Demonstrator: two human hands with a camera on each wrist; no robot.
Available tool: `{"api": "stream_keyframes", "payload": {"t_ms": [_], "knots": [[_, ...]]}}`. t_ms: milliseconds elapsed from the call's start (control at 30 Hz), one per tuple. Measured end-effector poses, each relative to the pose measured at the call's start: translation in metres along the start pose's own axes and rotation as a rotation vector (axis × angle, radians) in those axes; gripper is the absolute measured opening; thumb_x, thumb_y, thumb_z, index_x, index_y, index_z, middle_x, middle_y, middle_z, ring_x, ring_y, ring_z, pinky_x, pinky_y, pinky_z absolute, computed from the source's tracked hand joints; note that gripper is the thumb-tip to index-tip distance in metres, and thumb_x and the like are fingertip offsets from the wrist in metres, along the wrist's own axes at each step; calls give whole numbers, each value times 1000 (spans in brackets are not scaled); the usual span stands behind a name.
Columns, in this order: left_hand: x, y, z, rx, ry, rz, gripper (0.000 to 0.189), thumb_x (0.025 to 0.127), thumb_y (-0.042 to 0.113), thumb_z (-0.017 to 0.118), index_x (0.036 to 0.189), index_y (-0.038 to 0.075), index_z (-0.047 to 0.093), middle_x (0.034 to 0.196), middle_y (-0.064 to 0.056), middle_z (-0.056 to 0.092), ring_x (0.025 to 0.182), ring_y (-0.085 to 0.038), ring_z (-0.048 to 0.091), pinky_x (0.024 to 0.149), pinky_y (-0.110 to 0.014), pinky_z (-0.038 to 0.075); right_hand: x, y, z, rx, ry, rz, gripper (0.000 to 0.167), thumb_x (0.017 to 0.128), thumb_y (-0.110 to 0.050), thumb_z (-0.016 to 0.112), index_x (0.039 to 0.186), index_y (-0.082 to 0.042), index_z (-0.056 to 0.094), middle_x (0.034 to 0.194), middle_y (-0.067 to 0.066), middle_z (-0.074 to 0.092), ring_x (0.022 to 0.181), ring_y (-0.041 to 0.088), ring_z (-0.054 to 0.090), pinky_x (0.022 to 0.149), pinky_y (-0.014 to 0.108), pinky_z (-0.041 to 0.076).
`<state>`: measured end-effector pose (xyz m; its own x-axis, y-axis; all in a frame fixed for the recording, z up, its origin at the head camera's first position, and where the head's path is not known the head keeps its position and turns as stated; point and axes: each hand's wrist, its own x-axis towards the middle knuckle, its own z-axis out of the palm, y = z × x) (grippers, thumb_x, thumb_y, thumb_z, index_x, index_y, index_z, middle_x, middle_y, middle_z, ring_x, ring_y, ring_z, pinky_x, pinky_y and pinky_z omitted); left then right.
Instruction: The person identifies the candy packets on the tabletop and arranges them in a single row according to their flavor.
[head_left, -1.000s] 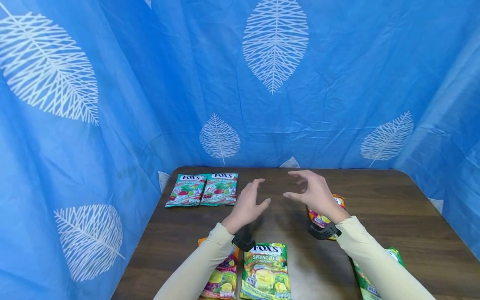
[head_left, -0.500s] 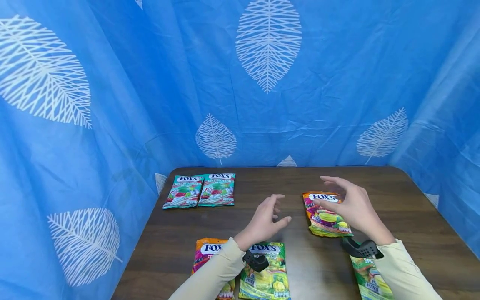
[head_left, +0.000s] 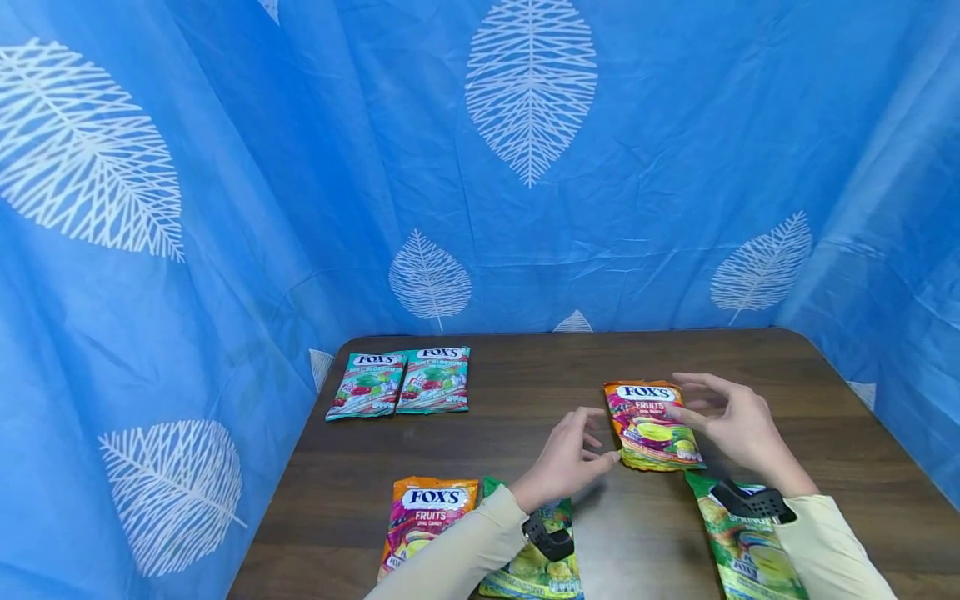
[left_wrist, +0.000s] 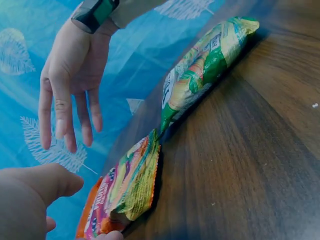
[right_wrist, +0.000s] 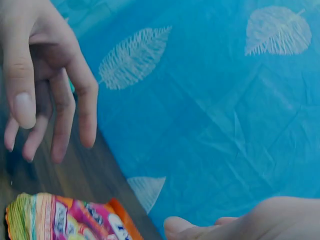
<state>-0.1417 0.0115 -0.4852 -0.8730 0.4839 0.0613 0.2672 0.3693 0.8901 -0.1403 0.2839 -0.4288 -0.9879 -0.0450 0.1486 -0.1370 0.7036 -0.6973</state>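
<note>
A candy bag (head_left: 651, 427) in orange, magenta and yellow, labelled Fox's Fruits, lies on the brown table between my two hands. My left hand (head_left: 564, 460) is at its left side, thumb tip close to the lower left corner. To its right is my right hand (head_left: 738, 423), fingers loosely bent and the thumb overlapping the bag's edge in the head view. Neither hand grips it. In the left wrist view the right hand (left_wrist: 75, 65) hangs above the candy bag (left_wrist: 125, 185). The right wrist view shows the bag (right_wrist: 75, 220) below the left hand's spread fingers (right_wrist: 62, 115).
Two teal Mint Blossom bags (head_left: 435, 382) lie side by side at the back left. Another Fruits bag (head_left: 427, 510) and a green Spring Tea bag (head_left: 561, 573), partly under my left forearm, are in front. A second Spring Tea bag (head_left: 750, 550) lies below my right wrist. Blue curtain (head_left: 645, 167) surrounds the table.
Both hands have moved right and toward me, from the table's back middle to either side of the Fruits bag. That bag, earlier partly hidden by the right hand, now shows almost whole.
</note>
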Motion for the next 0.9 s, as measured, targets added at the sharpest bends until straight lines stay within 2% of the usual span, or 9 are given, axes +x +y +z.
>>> {"api": "stream_keyframes", "payload": {"t_ms": [167, 400, 633, 900], "knots": [[8, 0, 8, 9, 14, -42, 60, 101, 14, 81, 152, 4, 52, 132, -12, 59, 103, -9, 67, 82, -17, 56, 0, 17, 3, -19, -15, 39, 57, 101, -19, 83, 150, 2, 61, 137, 35, 66, 112, 52, 72, 84, 62, 62], [23, 2, 12, -5, 32, -97, 60, 99, 13, 82, 151, 5, 53, 130, -9, 58, 100, -9, 67, 80, -19, 57, 5, 42, 7, -4, -65, 108, 61, 102, -18, 82, 151, 7, 57, 137, 42, 60, 112, 56, 70, 86, 63, 62], [40, -2, 16, 20, 52, -115, 57, 99, 10, 83, 147, 2, 53, 126, -10, 58, 95, -10, 66, 78, -19, 56, 12, 60, 16, 59, -116, 194, 67, 101, -23, 83, 152, 9, 54, 142, 45, 54, 119, 59, 65, 81, 49, 66], [50, -2, 26, 4, 82, -206, 55, 98, 11, 85, 143, 6, 54, 121, -4, 57, 93, -9, 62, 78, -18, 57, 15, 67, 19, 95, -145, 205, 70, 99, -25, 86, 150, 10, 55, 141, 43, 56, 113, 53, 69, 78, 44, 66]]}}
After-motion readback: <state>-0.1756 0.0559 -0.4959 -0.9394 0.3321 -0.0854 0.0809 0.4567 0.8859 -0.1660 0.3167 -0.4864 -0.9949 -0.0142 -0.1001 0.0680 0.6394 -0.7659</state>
